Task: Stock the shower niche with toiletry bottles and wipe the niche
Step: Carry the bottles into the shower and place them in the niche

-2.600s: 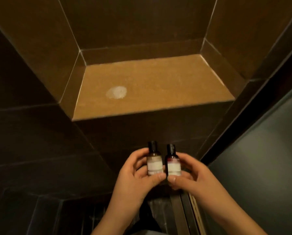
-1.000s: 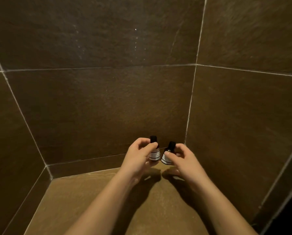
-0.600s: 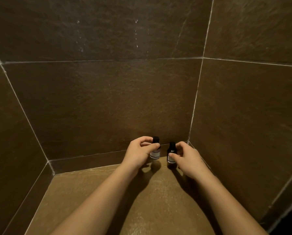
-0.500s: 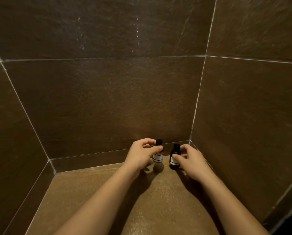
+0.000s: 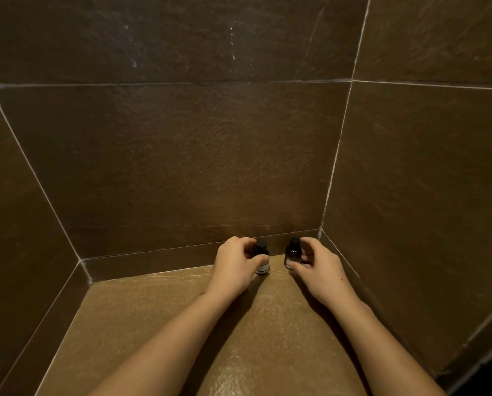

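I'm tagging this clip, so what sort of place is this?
Probably a tiled shower niche: dark stone-look wall tiles with pale grout, a shelf, and two small toiletry bottles set in its back corner.

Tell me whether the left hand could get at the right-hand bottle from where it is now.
Probably not freely. The left hand grips the left bottle, and the right hand wraps the right bottle from its far side. Only a narrow gap between the bottles is open.

The niche floor (image 5: 159, 324) bears two small dark bottles (image 5: 262, 260) (image 5: 292, 254) upright near its back-right corner.
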Demonstrator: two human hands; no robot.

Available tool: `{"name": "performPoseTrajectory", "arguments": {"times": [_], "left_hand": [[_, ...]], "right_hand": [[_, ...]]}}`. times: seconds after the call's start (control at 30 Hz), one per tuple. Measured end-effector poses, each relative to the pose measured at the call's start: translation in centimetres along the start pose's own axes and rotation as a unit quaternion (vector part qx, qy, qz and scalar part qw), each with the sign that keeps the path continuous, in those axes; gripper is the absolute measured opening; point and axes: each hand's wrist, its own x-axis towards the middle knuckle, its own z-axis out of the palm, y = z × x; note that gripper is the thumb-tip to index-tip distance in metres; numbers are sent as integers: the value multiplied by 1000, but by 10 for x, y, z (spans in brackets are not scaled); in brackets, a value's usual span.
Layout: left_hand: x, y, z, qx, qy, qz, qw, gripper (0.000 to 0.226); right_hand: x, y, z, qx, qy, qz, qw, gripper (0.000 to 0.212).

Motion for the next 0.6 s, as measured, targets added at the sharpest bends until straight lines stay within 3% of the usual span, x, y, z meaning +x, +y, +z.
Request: {"name": "performPoseTrajectory", "arguments": {"times": [0.2,0.6], "left_hand": [[2,-8,4,94,-27,-20,995,63],[10,-10,30,151,47,-36,987,43]], "right_hand": [[5,3,4,4,2,20,1000,64],[18,-2,27,-77,20,-5,997,59]]}}
